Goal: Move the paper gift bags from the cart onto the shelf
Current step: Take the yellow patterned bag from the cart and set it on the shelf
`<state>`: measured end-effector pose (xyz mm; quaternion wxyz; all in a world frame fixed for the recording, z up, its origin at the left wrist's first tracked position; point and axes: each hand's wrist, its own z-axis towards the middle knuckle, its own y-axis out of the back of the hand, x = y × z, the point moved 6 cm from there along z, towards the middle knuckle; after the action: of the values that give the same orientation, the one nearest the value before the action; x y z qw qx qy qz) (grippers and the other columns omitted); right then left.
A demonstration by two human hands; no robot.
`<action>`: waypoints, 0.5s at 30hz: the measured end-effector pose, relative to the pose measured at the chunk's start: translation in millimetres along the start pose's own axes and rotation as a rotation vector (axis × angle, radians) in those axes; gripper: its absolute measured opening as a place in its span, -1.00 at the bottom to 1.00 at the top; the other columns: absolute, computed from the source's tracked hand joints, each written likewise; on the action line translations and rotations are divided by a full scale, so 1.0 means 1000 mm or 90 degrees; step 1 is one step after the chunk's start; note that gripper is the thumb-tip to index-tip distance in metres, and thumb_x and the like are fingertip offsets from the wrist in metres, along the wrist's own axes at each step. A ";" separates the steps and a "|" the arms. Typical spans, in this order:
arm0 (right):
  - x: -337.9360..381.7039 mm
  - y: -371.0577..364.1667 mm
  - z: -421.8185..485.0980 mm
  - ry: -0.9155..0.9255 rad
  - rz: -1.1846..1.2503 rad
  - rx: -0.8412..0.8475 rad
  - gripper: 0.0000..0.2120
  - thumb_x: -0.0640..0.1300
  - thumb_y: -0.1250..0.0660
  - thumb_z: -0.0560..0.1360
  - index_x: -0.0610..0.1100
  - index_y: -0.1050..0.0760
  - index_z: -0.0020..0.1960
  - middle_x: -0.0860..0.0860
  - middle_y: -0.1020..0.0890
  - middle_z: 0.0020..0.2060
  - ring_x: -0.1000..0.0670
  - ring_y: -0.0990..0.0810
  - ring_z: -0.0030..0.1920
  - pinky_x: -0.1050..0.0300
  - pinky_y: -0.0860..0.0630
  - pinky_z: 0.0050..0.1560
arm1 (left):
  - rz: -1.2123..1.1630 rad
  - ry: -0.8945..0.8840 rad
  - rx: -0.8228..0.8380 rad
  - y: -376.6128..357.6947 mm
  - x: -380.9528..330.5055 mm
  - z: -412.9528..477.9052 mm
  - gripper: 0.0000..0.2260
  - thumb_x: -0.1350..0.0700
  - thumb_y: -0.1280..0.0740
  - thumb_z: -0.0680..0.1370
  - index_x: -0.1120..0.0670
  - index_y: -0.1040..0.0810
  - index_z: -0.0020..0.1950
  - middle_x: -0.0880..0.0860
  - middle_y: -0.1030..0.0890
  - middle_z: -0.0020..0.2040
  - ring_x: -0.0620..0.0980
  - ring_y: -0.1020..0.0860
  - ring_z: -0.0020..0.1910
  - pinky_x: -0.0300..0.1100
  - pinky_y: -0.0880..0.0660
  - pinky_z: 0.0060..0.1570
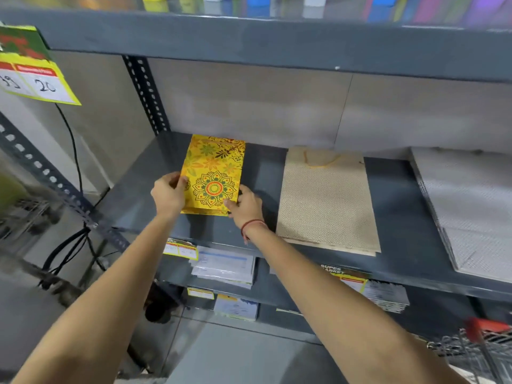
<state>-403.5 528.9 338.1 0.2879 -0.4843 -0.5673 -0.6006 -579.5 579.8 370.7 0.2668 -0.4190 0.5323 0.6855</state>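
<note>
At the lower right corner, part of the wire cart (482,347) with a red handle shows. Both arms reach up to the grey shelf (393,187). The left hand (168,193) grips the left edge of a yellow flowered gift bag (214,176); the right hand (245,205) pinches its near right corner. The bag lies flat on the shelf. A beige bag (327,200) lies flat just beside it, to the right.

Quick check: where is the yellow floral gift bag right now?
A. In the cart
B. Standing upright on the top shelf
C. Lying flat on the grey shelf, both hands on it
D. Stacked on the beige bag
C: the yellow floral gift bag lies flat on the grey shelf, left hand and right hand at its near corners, apart from the beige bag.
</note>
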 end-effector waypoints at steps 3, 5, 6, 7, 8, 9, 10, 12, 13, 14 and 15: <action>0.003 -0.006 0.006 -0.006 -0.047 0.014 -0.69 -0.17 -0.35 0.48 -0.28 -0.43 0.16 -0.30 -0.60 0.07 -0.26 -0.55 0.11 -0.11 -0.51 0.15 | 0.075 0.000 0.052 -0.011 0.007 0.014 -0.73 0.16 -0.29 0.56 0.26 -0.58 0.20 0.28 -0.63 0.15 0.21 -0.55 0.19 -0.07 -0.43 0.18; 0.000 -0.009 0.010 -0.012 -0.079 0.032 -0.64 -0.14 -0.33 0.49 -0.31 -0.40 0.20 -0.30 -0.55 0.14 -0.27 -0.47 0.20 -0.09 -0.44 0.17 | 0.141 0.015 0.089 -0.017 0.018 0.017 -0.70 0.13 -0.31 0.55 0.26 -0.56 0.22 0.29 -0.61 0.17 0.25 -0.52 0.22 -0.03 -0.43 0.19; -0.002 -0.011 0.011 -0.010 -0.094 0.042 -0.63 -0.13 -0.33 0.49 -0.31 -0.39 0.21 -0.30 -0.53 0.17 -0.28 -0.45 0.22 -0.09 -0.44 0.18 | 0.174 0.020 0.093 -0.018 0.024 0.018 -0.70 0.12 -0.31 0.55 0.23 -0.56 0.23 0.29 -0.60 0.19 0.26 -0.50 0.23 0.00 -0.43 0.20; -0.003 -0.010 0.010 -0.006 -0.108 0.052 -0.61 -0.11 -0.33 0.49 -0.31 -0.38 0.22 -0.30 -0.52 0.18 -0.28 -0.45 0.22 -0.10 -0.43 0.19 | 0.204 0.028 0.088 -0.019 0.028 0.017 -0.68 0.10 -0.30 0.54 0.20 -0.55 0.24 0.29 -0.58 0.21 0.28 -0.47 0.25 0.04 -0.42 0.22; -0.003 -0.011 0.009 0.002 -0.119 0.066 -0.58 -0.10 -0.34 0.49 -0.30 -0.38 0.24 -0.29 -0.52 0.19 -0.27 -0.46 0.23 -0.10 -0.44 0.21 | 0.231 0.039 0.070 -0.018 0.030 0.014 -0.66 0.08 -0.29 0.53 0.18 -0.53 0.27 0.29 -0.53 0.24 0.29 -0.42 0.29 0.09 -0.40 0.25; -0.004 -0.006 0.007 0.008 -0.126 0.072 -0.55 -0.08 -0.35 0.48 -0.28 -0.37 0.27 -0.28 -0.51 0.21 -0.26 -0.46 0.24 -0.11 -0.45 0.24 | 0.256 0.045 0.043 -0.018 0.027 0.009 -0.64 0.07 -0.28 0.53 0.17 -0.49 0.29 0.30 -0.47 0.28 0.29 -0.36 0.32 0.13 -0.36 0.27; -0.005 0.002 0.006 0.016 -0.130 0.069 -0.53 -0.06 -0.35 0.47 -0.24 -0.36 0.30 -0.27 -0.51 0.23 -0.25 -0.46 0.25 -0.12 -0.44 0.27 | 0.276 0.038 0.009 -0.019 0.019 0.002 -0.63 0.07 -0.27 0.54 0.19 -0.46 0.31 0.30 -0.41 0.31 0.30 -0.31 0.34 0.16 -0.33 0.27; -0.008 0.031 -0.005 0.029 -0.109 0.032 -0.53 -0.06 -0.33 0.48 -0.20 -0.36 0.33 -0.25 -0.49 0.25 -0.23 -0.45 0.27 -0.13 -0.40 0.30 | 0.272 -0.049 -0.046 -0.032 -0.007 -0.019 -0.64 0.09 -0.28 0.54 0.19 -0.45 0.30 0.28 -0.38 0.32 0.30 -0.30 0.32 0.14 -0.30 0.26; -0.008 0.048 -0.010 0.034 -0.087 0.005 -0.55 -0.07 -0.32 0.49 -0.19 -0.36 0.32 -0.24 -0.49 0.25 -0.22 -0.46 0.26 -0.15 -0.40 0.30 | 0.245 -0.113 -0.057 -0.040 -0.022 -0.030 -0.65 0.11 -0.28 0.53 0.19 -0.47 0.28 0.27 -0.40 0.30 0.29 -0.33 0.29 0.10 -0.30 0.26; -0.011 0.069 -0.017 0.037 -0.062 -0.027 -0.58 -0.08 -0.31 0.50 -0.20 -0.38 0.30 -0.23 -0.50 0.23 -0.22 -0.48 0.23 -0.15 -0.42 0.28 | 0.208 -0.180 -0.043 -0.054 -0.037 -0.042 -0.66 0.13 -0.29 0.52 0.21 -0.48 0.27 0.28 -0.42 0.27 0.29 -0.36 0.27 0.04 -0.28 0.27; -0.019 0.099 -0.027 0.034 -0.046 -0.069 -0.61 -0.10 -0.31 0.50 -0.20 -0.40 0.28 -0.23 -0.53 0.20 -0.20 -0.52 0.19 -0.12 -0.44 0.25 | 0.164 -0.239 -0.006 -0.075 -0.055 -0.061 -0.67 0.16 -0.29 0.52 0.23 -0.49 0.26 0.29 -0.45 0.24 0.28 -0.38 0.26 -0.02 -0.26 0.28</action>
<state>-315.1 480.0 363.3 0.2545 -0.4622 -0.5433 -0.6530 -472.9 547.6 375.2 0.2692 -0.2139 0.5193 0.7824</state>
